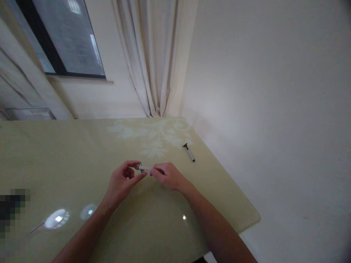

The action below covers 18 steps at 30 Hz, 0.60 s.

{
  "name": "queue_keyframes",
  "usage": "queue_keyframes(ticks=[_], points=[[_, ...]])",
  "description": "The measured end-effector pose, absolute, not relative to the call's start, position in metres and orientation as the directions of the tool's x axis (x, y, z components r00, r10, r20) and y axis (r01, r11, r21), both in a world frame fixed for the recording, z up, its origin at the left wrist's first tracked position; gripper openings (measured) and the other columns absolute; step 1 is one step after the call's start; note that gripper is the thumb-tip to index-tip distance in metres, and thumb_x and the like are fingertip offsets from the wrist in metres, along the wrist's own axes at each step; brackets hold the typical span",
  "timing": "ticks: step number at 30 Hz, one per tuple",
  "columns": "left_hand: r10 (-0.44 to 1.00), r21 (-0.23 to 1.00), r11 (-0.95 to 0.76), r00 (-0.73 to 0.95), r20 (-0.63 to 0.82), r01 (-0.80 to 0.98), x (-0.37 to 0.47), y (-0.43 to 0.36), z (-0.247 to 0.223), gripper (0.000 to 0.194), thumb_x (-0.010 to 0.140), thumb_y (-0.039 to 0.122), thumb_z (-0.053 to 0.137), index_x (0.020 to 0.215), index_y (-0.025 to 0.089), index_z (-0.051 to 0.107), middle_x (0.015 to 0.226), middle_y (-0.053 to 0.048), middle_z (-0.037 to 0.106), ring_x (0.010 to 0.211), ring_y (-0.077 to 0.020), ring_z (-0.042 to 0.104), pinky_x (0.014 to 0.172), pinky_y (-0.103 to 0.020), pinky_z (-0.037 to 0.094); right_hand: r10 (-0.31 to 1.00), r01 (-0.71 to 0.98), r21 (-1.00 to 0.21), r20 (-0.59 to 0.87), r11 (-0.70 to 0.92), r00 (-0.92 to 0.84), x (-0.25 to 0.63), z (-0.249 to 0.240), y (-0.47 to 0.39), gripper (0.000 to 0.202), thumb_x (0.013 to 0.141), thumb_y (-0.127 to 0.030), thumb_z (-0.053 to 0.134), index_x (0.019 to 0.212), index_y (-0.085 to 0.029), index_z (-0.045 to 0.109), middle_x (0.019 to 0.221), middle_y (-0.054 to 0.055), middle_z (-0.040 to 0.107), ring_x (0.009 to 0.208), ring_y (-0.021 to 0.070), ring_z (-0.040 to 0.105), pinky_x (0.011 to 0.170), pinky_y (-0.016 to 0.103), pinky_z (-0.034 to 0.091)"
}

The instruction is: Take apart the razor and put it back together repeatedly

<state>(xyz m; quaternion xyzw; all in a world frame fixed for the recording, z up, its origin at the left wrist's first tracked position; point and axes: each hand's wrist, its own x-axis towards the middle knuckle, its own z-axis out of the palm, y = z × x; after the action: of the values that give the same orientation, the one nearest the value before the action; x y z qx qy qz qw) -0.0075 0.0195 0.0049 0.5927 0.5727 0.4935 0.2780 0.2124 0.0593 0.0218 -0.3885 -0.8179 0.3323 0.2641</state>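
My left hand [125, 179] pinches a small green and dark piece [140, 168] between thumb and fingers, above the table. My right hand [167, 175] is closed around a thin pale stick-like handle [146, 168], whose far end meets the green piece. What the two held parts are is too small to tell for sure. A razor [189, 152] with a black head and grey handle lies on the table, beyond my right hand and to its right.
The glossy yellow-green table [68, 157] has a white floral pattern near its far edge. A pale wall [260, 109] runs along the right. Behind the table hang curtains [156, 54] beside a window [74, 36]. A blurred dark shape [12, 208] is at the left edge.
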Motion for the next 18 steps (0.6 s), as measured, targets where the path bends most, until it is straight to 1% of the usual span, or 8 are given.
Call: queue_keyframes(ticks=[4, 9, 11, 14, 16, 18], points=[[0.956, 0.894, -0.185, -0.138, 0.260, 0.407, -0.0091, 0.0195, 0.0036, 0.047, 0.070, 0.051, 0.084, 0.103, 0.021, 0.070, 0.073, 0.003, 0.063, 0.056, -0.0119, 0.051, 0.052, -0.024, 0.042, 0.840, 0.521, -0.705, 0.201, 0.481, -0.504, 0.2143, 0.0212, 0.0610, 0.037, 0.102, -0.040, 0.052, 0.075, -0.019, 0.067, 0.064, -0.002, 0.053, 0.061, 0.0122, 0.042, 0.060, 0.028, 0.022], [0.954, 0.892, -0.198, -0.129, 0.270, 0.407, -0.0098, 0.0209, 0.0014, 0.047, 0.069, 0.051, 0.084, 0.103, 0.021, 0.071, 0.071, 0.003, 0.063, 0.055, -0.0118, 0.051, 0.051, -0.024, 0.043, 0.798, 0.506, -0.669, 0.228, 0.545, -0.558, 0.2128, 0.0222, 0.0594, 0.041, 0.102, -0.043, 0.051, 0.071, -0.019, 0.062, 0.063, -0.002, 0.050, 0.061, 0.0127, 0.039, 0.059, 0.028, 0.021], [0.951, 0.888, -0.201, -0.134, 0.278, 0.414, -0.0100, 0.0211, 0.0010, 0.047, 0.070, 0.051, 0.084, 0.104, 0.021, 0.071, 0.069, 0.004, 0.061, 0.055, -0.0120, 0.051, 0.051, -0.024, 0.043, 0.807, 0.531, -0.649, 0.237, 0.545, -0.540, 0.2135, 0.0216, 0.0602, 0.040, 0.101, -0.042, 0.053, 0.069, -0.018, 0.061, 0.063, -0.001, 0.050, 0.061, 0.0128, 0.039, 0.059, 0.028, 0.020], [0.953, 0.880, -0.199, -0.124, 0.276, 0.431, -0.0096, 0.0205, 0.0010, 0.046, 0.070, 0.051, 0.084, 0.102, 0.021, 0.071, 0.065, 0.005, 0.059, 0.054, -0.0124, 0.051, 0.051, -0.024, 0.042, 0.831, 0.532, -0.674, 0.235, 0.513, -0.504, 0.2156, 0.0200, 0.0624, 0.039, 0.101, -0.041, 0.052, 0.072, -0.018, 0.064, 0.063, -0.001, 0.051, 0.061, 0.0127, 0.041, 0.059, 0.027, 0.022], [0.954, 0.875, -0.209, -0.107, 0.281, 0.437, -0.0088, 0.0197, 0.0015, 0.045, 0.071, 0.051, 0.083, 0.102, 0.021, 0.071, 0.067, 0.004, 0.061, 0.054, -0.0122, 0.051, 0.051, -0.024, 0.042, 0.820, 0.487, -0.710, 0.226, 0.509, -0.526, 0.2153, 0.0190, 0.0628, 0.039, 0.103, -0.042, 0.049, 0.077, -0.019, 0.067, 0.064, -0.002, 0.052, 0.061, 0.0124, 0.043, 0.059, 0.027, 0.023], [0.953, 0.872, -0.219, -0.095, 0.287, 0.437, -0.0078, 0.0191, 0.0019, 0.044, 0.072, 0.050, 0.083, 0.103, 0.021, 0.071, 0.071, 0.003, 0.064, 0.055, -0.0121, 0.052, 0.052, -0.024, 0.043, 0.800, 0.463, -0.716, 0.224, 0.523, -0.556, 0.2137, 0.0184, 0.0624, 0.040, 0.103, -0.043, 0.050, 0.076, -0.018, 0.066, 0.065, -0.002, 0.052, 0.061, 0.0120, 0.043, 0.059, 0.026, 0.023]])
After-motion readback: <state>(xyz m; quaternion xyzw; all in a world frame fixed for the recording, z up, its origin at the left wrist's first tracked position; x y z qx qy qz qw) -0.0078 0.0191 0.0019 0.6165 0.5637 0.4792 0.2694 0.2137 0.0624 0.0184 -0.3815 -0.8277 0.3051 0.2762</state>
